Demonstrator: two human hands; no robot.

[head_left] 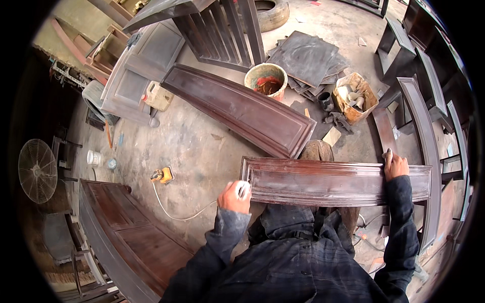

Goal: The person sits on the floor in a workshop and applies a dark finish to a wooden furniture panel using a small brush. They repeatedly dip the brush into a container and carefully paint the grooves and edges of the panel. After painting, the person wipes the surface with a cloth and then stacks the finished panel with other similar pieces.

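Observation:
A dark brown wooden panel [323,183] with moulded edges lies crosswise in front of my body, its right end over another dark wooden frame [422,131]. My left hand [233,197] is closed at the panel's left end, around a small white piece [243,190] that looks rolled or folded; its kind is not clear. Near the panel's right end, my right hand [396,166] is closed over the far edge, its thumb raised along the top and its other fingers partly hidden. Pale dust marks the panel's left edge.
Beyond lies a longer brown panel [242,108]. A bucket [277,69], a stack of dark boards [305,58] and a tub of scraps [356,101] stand farther off. A yellow power tool [162,175] with a pale cord rests left; another panel [136,232] is lower left.

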